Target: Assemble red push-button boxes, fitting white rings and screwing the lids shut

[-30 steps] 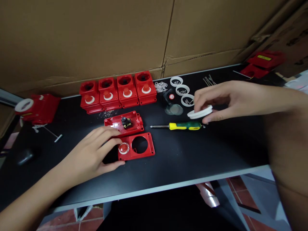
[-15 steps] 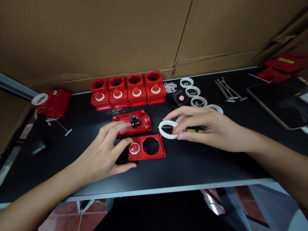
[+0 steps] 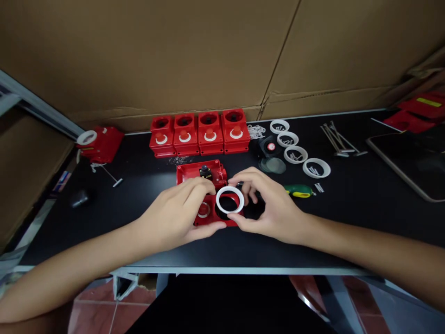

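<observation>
A red cover plate with a round hole and a small red button lies on the black table near the front edge. My left hand grips its left end. My right hand holds a white ring right over the plate's round hole. Just behind the plate sits an open red box base with a small black and brass part inside. A green and yellow screwdriver lies to the right, partly hidden by my right hand.
Several closed red boxes stand in a row at the back, under a cardboard wall. White rings holding screws, clear discs, metal pins, more red parts at the left and a dark tablet at the right lie around.
My right hand carried the white ring leftward from beside the screwdriver to over the plate's hole. My left hand slid onto the plate's left end. The camera view shifted left.
</observation>
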Tool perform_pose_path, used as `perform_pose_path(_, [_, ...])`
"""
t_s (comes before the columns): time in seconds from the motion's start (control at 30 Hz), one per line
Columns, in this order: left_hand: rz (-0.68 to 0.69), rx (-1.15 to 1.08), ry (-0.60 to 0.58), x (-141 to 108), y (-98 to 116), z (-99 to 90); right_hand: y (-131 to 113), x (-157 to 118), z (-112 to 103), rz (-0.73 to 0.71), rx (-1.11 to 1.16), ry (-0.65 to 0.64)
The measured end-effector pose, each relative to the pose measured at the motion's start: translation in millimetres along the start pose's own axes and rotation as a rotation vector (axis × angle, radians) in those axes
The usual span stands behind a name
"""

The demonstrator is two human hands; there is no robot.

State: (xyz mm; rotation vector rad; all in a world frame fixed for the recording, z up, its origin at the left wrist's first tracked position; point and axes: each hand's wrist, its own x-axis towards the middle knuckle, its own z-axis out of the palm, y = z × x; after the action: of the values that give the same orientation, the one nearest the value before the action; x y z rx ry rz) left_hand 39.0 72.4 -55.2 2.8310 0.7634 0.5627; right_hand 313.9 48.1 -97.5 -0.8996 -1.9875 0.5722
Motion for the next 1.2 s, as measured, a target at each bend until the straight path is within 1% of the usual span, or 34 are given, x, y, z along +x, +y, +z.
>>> perform_pose_path(0.1, [-0.052,-0.018,0.008,-10.5,-3.5,11.6,2.5,-5.1,2.7,-0.027,0.027,-0.054])
perform_pose_path(0.23, [-0.008,-0.007,0.066,-22.7,-3.1,21.7,1.1,-6.6,0.2,-0.011,0.058,-0.132])
perform_pose_path(0.37, [-0.024,-0.008,0.042,-22.4,-6.9,25.8,0.3,-5.4,-1.9,-0.015,0.062,-0.136])
perform_pose_path(0.53, [-0.036,-0.072,-0.002,-17.1,-13.9,31.4,2.5,-5.8,-5.3,-0.020,0.060,-0.148])
perform_pose_path(0.67, [-0.031,-0.133,-0.014,-15.0,-15.3,31.2,3.0,-5.2,-6.0,-0.039,0.085,-0.154])
perform_pose_path(0.83, [-0.065,-0.153,-0.063,-14.8,-15.8,28.7,3.4,-4.6,-5.5,-0.057,0.084,-0.153])
perform_pose_path(1.03, [-0.059,-0.127,-0.030,-15.8,-16.0,30.8,4.2,-4.8,-5.2,-0.069,0.099,-0.154])
perform_pose_path(1.2, [-0.054,-0.138,-0.029,-15.6,-18.3,31.2,4.4,-4.6,-4.7,-0.076,0.099,-0.156])
